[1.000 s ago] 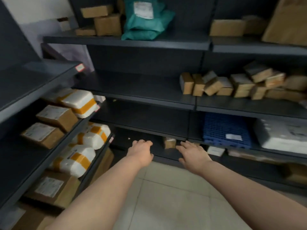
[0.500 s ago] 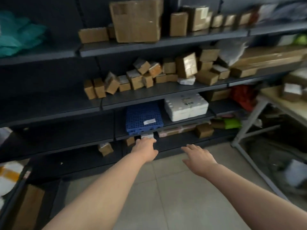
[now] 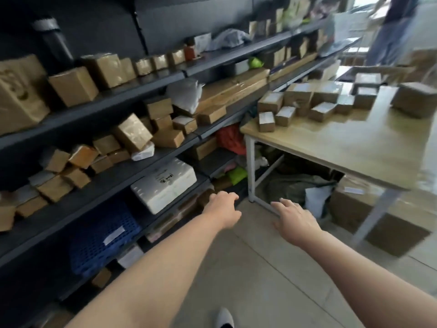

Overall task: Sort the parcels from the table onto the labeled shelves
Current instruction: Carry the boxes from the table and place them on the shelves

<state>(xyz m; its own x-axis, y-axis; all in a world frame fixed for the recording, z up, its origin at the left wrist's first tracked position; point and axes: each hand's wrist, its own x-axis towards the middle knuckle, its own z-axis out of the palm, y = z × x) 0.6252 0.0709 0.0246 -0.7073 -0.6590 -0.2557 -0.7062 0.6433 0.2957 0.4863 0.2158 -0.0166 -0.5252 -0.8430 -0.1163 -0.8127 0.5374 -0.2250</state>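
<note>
Several small brown cardboard parcels (image 3: 316,100) lie clustered at the far end of a light wooden table (image 3: 354,147) on the right. Dark metal shelves (image 3: 113,178) run along the left, loaded with more brown boxes (image 3: 133,133). My left hand (image 3: 224,209) is stretched forward low, near the lower shelf's edge, fingers loosely curled and holding nothing. My right hand (image 3: 295,221) is held out over the floor below the table's near corner, fingers spread and empty.
A white foam box (image 3: 165,185) and a blue plastic crate (image 3: 101,235) sit on the lower shelves. Under the table are a large carton (image 3: 378,214) and dark bags (image 3: 295,185). Another person (image 3: 390,27) stands at the far right. My shoe (image 3: 224,318) shows on the tiled floor.
My view has swung right along the shelves, bringing the table with its parcels into sight. Both hands stay outstretched and empty.
</note>
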